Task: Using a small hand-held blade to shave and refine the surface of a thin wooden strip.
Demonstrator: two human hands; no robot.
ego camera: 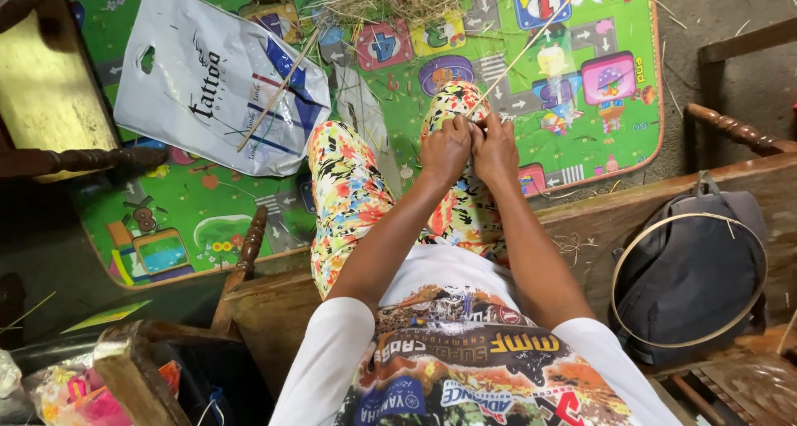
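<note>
While both arms reach forward over the flowered knees, the left hand [445, 148] and right hand [496, 150] press together on the right knee, fingers pinched shut on a thin pale straw strip [523, 52] that slants up over the green play mat [398, 102]. Left of the legs, a white plastic bag [217, 77] with dark and blue print lies flat on the mat. A grey backpack [689, 276], ringed by a thin hoop [623, 260], sits on the wooden bench at right.
</note>
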